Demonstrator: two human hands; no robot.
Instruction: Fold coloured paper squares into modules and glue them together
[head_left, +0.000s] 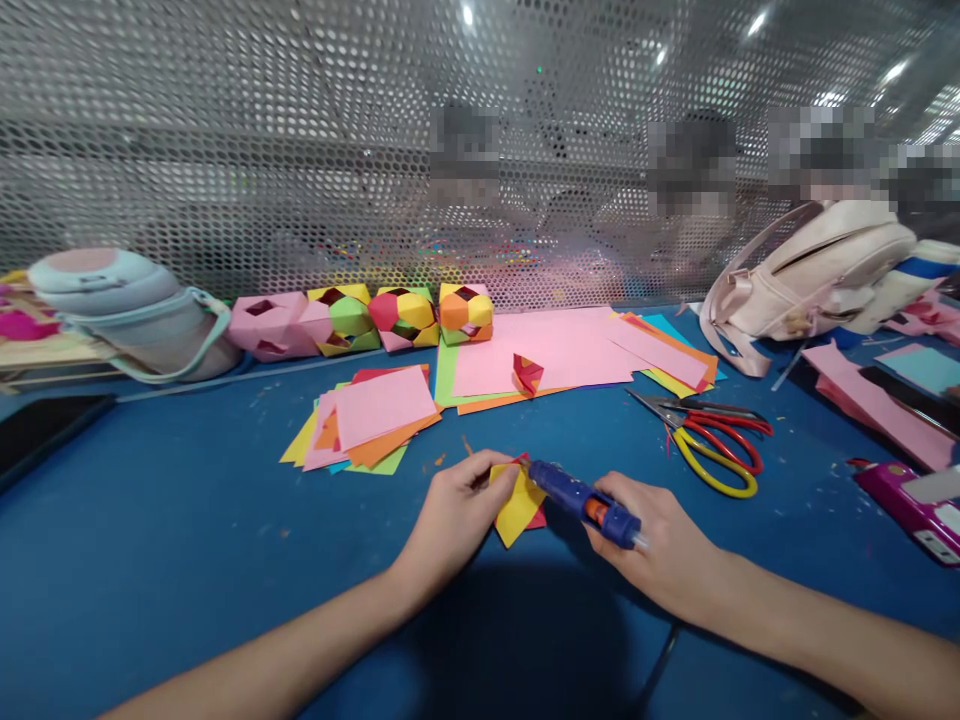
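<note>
My left hand (466, 502) pinches a folded paper piece (516, 510), yellow with red showing at its top and lower right edge. My right hand (651, 530) is wrapped round a dark blue glue gun (574, 492) with an orange trigger part. The nozzle points left and meets the upper edge of the yellow paper, close to my left fingertips; whether it touches is too small to tell. Beyond my hands a small red folded paper piece (528, 375) rests on pink sheets (547, 345).
Several folded paper balls (341, 318) line the back beside a bottle in a pouch (139, 310). A stack of coloured squares (382, 410) lies left of centre. Scissors (709, 440) and a magenta cutter (911, 505) lie right, a pale backpack (817, 265) behind. A perforated metal screen (300, 150) stands behind.
</note>
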